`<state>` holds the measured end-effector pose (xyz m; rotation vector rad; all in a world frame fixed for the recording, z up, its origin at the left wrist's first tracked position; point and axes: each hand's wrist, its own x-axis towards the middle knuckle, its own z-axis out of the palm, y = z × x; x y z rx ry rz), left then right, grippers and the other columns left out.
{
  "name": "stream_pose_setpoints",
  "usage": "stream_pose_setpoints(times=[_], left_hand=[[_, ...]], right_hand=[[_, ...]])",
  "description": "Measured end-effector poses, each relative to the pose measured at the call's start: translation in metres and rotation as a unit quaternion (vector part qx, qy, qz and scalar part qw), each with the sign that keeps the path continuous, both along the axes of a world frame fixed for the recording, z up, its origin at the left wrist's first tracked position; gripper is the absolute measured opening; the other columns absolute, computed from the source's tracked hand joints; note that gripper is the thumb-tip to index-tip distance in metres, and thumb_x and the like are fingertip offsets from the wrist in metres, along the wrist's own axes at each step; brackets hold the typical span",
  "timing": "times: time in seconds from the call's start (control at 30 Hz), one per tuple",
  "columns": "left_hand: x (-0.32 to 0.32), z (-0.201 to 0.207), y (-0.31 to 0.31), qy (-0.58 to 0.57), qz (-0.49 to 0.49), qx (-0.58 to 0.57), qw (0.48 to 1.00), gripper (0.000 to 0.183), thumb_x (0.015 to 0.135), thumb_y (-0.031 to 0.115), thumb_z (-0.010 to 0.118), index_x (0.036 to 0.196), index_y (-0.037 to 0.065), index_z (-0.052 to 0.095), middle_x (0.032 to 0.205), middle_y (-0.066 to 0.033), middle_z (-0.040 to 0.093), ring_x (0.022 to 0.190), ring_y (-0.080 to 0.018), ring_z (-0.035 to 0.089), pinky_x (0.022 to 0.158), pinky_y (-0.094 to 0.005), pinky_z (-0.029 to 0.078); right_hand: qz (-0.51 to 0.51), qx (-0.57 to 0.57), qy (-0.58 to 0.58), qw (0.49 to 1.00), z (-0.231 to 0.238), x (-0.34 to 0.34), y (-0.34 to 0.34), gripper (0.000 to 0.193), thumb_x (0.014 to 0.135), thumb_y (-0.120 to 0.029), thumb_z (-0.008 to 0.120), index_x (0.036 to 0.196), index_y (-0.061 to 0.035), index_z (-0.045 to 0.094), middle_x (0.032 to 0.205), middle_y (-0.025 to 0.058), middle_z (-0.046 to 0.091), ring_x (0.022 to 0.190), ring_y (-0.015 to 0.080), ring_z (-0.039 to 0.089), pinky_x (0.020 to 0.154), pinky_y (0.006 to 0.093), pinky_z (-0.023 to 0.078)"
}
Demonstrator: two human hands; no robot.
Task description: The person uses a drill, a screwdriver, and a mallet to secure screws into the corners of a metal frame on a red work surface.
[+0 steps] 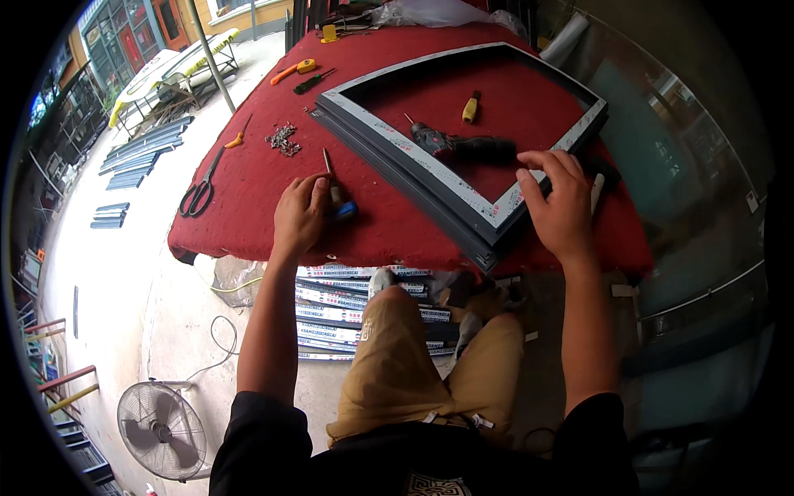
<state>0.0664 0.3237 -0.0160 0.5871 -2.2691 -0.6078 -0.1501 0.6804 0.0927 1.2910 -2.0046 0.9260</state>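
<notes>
A dark grey window frame, with white printed film on its face, lies tilted across the red-covered table. My right hand is over its near right corner, thumb and fingers apart and curved, holding nothing I can see; whether it touches the frame I cannot tell. At the table's near left, my left hand rests on the cloth with its fingers loosely extended. Right beside it lies a screwdriver with a blue-ended handle. Inside the frame are a cordless drill and a yellow-handled tool.
Scissors, an orange-handled tool, a heap of small screws and a dark screwdriver lie on the left. Wrapped profile strips are beneath the table. A fan stands on the floor. Glass panes lean at right.
</notes>
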Motion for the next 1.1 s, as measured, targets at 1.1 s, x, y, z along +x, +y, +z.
stream_pose_setpoints(times=[1.1], left_hand=[[0.002, -0.001, 0.004, -0.017, 0.044, 0.018, 0.999, 0.039, 0.112, 0.036, 0.058, 0.127, 0.005, 0.078, 0.119, -0.0210, 0.078, 0.111, -0.0392, 0.076, 0.096, -0.0461, 0.056]], right_hand=[[-0.120, 0.160, -0.164, 0.966, -0.052, -0.095, -0.083, 0.054, 0.098, -0.051, 0.075, 0.136, -0.0122, 0.075, 0.144, 0.0154, 0.066, 0.138, 0.0337, 0.062, 0.115, 0.0472, 0.052]])
